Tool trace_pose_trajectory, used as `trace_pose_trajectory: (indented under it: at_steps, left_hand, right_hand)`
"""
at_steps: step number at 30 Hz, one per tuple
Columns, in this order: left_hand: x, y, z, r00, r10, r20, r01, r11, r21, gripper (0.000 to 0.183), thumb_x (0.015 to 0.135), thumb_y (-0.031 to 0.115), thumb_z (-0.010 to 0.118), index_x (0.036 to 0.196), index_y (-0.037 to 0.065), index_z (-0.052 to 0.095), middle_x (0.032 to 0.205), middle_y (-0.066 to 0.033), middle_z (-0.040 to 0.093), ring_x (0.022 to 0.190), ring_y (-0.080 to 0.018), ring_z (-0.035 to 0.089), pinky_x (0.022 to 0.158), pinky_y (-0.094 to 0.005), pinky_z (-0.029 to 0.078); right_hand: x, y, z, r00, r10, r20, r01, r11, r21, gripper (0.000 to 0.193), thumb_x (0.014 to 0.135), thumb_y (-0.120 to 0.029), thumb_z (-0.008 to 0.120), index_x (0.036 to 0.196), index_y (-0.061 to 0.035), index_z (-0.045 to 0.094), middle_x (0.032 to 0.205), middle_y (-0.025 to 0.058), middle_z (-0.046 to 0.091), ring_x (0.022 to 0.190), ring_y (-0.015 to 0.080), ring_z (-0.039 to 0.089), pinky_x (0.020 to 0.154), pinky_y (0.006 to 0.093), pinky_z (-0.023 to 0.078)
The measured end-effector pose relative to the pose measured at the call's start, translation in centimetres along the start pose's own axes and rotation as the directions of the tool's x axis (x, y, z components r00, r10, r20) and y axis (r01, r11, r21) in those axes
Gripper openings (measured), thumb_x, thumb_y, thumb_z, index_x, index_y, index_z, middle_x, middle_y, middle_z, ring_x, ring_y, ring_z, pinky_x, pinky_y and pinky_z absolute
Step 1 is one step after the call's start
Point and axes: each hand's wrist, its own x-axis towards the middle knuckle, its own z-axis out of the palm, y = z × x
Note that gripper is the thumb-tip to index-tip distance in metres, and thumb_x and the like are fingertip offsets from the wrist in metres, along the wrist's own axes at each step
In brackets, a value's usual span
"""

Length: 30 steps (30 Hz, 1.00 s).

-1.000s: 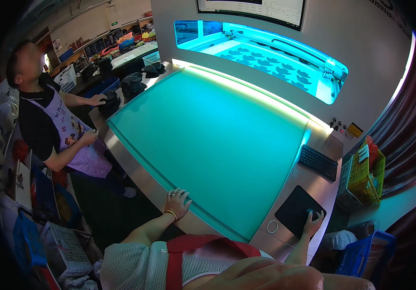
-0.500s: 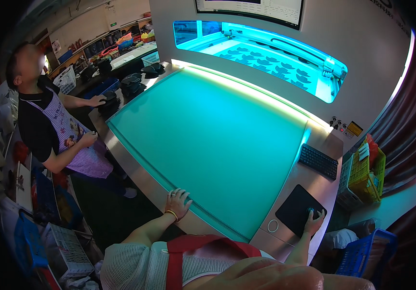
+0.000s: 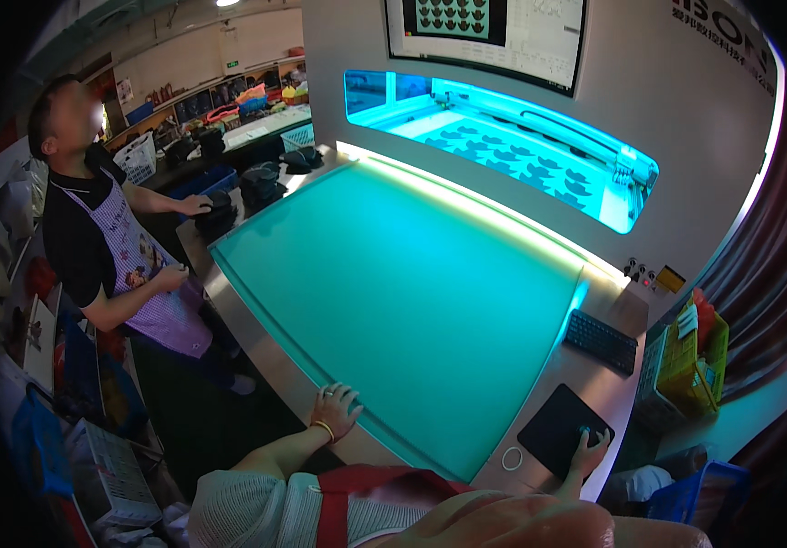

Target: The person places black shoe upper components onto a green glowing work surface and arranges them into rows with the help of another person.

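Observation:
My left hand (image 3: pixel 337 410) lies with its fingers spread on the near edge of the work table, at the rim of the broad green-lit bed (image 3: pixel 393 301). On the right, my right hand (image 3: pixel 591 451) is curled over a small computer mouse (image 3: pixel 584 430), partly hidden under the fingers. Beneath the mouse lies a black mouse pad (image 3: pixel 553 427). A black keyboard (image 3: pixel 602 342) sits just beyond the pad. At the back, a monitor (image 3: pixel 539 41) shows rows of dark shapes, and through a blue-lit machine window (image 3: pixel 466 110) similar dark leaf-like pieces lie in rows.
A person in a checked apron (image 3: pixel 115 233) stands at the left, one hand on dark stacked pieces (image 3: pixel 259 183) at the table's far left corner. A yellow basket (image 3: pixel 697 356) and a blue crate (image 3: pixel 699 493) stand on the right. A white ring (image 3: pixel 512 458) lies beside the pad.
My view has tilted up, so more of the monitor shows, with rows of shapes on its screen. Both my hands keep their places, the right one still on the mouse.

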Motion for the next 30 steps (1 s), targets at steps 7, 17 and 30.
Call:
trace_pose_trajectory:
  at_steps: [7, 17, 30]
  left_hand:
    - [1.3, 0.0, -0.1, 1.000, -0.003, 0.027, 0.003, 1.000, -0.004, 0.047, 0.095, 0.046, 0.056, 0.128, 0.014, 0.061, 0.136, -0.0091, 0.055, 0.136, -0.0277, 0.042, 0.117, -0.0500, 0.023]
    - [0.9, -0.1, 0.1, 0.999, -0.009, 0.035, 0.009, 1.000, 0.009, 0.046, 0.095, 0.046, 0.055, 0.128, 0.014, 0.060, 0.137, -0.0082, 0.054, 0.137, -0.0266, 0.041, 0.117, -0.0497, 0.022]
    - [0.7, -0.3, -0.1, 0.999, -0.014, 0.037, 0.014, 1.000, -0.004, 0.046, 0.096, 0.046, 0.054, 0.128, 0.014, 0.061, 0.138, -0.0084, 0.054, 0.137, -0.0268, 0.041, 0.117, -0.0496, 0.022]
  right_hand:
    - [1.0, -0.4, 0.6, 1.000, 0.002, 0.008, -0.002, 1.000, 0.002, 0.063, 0.086, -0.029, 0.074, 0.139, -0.0037, 0.049, 0.120, 0.0175, 0.065, 0.114, 0.0362, 0.060, 0.100, 0.0449, 0.046]
    - [0.6, -0.4, 0.5, 0.999, 0.037, 0.010, -0.037, 0.999, -0.007, 0.063, 0.086, -0.028, 0.075, 0.139, -0.0045, 0.050, 0.121, 0.0178, 0.065, 0.116, 0.0359, 0.060, 0.102, 0.0445, 0.046]
    - [0.3, -0.3, 0.4, 1.000, -0.002, -0.007, 0.002, 1.000, 0.000, 0.062, 0.087, -0.027, 0.074, 0.139, -0.0054, 0.050, 0.122, 0.0179, 0.065, 0.114, 0.0361, 0.060, 0.101, 0.0448, 0.046]
